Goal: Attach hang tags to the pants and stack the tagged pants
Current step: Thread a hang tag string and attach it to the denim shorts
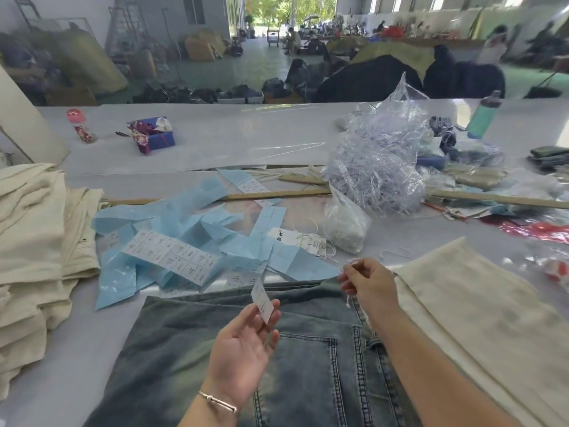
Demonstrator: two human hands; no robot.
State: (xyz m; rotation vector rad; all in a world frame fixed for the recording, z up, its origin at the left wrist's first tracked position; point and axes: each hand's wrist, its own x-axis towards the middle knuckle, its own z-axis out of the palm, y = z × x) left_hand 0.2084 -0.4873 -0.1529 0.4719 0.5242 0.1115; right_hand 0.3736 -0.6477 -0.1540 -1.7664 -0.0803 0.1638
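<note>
Blue washed jeans (308, 359) lie flat on the table in front of me, back pocket up. My left hand (243, 343) pinches a small white hang tag (262, 300) between thumb and fingertips above the jeans. My right hand (369, 283) hovers over the waistband's right corner and pinches a thin white string (349, 298) that dangles from its fingers. A small bundle of strung tags (303, 241) lies just beyond the jeans.
A stack of cream pants (34, 241) fills the left side, and another cream pair (480, 303) lies on the right. Blue paper scraps and label sheets (172, 251) litter the middle. Behind them are a wooden ruler (277, 195), a bag of white fasteners (345, 226) and crumpled clear plastic (378, 167).
</note>
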